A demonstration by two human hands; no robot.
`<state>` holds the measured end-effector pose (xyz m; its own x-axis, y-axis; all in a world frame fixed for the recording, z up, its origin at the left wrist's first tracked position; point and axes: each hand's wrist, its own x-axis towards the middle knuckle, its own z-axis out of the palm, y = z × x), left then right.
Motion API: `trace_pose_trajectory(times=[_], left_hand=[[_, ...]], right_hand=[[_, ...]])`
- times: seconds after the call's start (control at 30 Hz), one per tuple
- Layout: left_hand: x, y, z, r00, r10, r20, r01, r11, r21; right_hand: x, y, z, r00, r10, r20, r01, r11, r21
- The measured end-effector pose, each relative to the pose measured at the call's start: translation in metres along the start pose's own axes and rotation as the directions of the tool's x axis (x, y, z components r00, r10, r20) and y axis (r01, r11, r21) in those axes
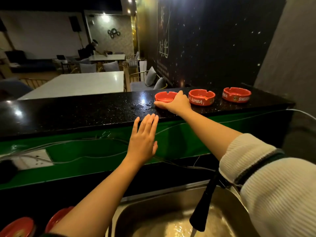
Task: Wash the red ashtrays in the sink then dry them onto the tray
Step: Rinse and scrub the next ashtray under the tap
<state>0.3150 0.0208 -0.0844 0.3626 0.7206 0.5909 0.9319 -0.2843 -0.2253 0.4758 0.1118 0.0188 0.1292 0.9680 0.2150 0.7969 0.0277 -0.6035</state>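
We see a dim room lit by small ceiling spotlights (104, 13); glare glints on the wet black speckled stone counter (143, 101), edges bend, corners blur.

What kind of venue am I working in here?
Probably a bar or lounge: a black bar counter bearing branded red ashtrays, a steel sink behind it, and dim seating with white tables and cushioned chairs beyond.

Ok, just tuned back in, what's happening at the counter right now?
The person's right hand is gripping the leftmost red ashtray on the black counter. Two more ashtrays sit to its right, untouched. The left hand hovers open by the counter's edge. Below, the faucet hangs over the sink, which looks wet.
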Motion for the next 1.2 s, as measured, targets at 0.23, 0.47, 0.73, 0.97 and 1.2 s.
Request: trace_pose_trajectory(times=[0.23, 0.47, 0.73, 0.97, 1.2], left_hand=[[0.002, -0.002, -0.015, 0.997, 0.01, 0.077, -0.009, 1.0, -0.018], [-0.031, 0.015, -0.043, 0.99, -0.103, 0.092, 0.138, 0.718, -0.682], [-0.112, 0.057, -0.071, 0.953, -0.057, 0.296, 0.298, 0.328, -0.896], [-0.193, 0.091, -0.094, 0.851, -0.173, 0.496, 0.515, 0.089, -0.853], [-0.267, 0.11, -0.078, 0.717, -0.139, 0.684, 0.691, 0.01, -0.723]], right_hand=[[-0.012, 0.016, -0.001, 0.989, -0.056, -0.134, 0.055, 0.998, -0.004], [-0.083, 0.065, -0.034, 0.97, -0.213, -0.121, 0.233, 0.954, 0.19], [-0.209, 0.095, -0.032, 0.938, -0.33, 0.103, 0.272, 0.89, 0.366], [-0.296, 0.128, 0.009, 0.877, -0.29, 0.383, 0.032, 0.831, 0.555], [-0.353, 0.183, 0.05, 0.72, -0.244, 0.65, -0.325, 0.71, 0.625]])
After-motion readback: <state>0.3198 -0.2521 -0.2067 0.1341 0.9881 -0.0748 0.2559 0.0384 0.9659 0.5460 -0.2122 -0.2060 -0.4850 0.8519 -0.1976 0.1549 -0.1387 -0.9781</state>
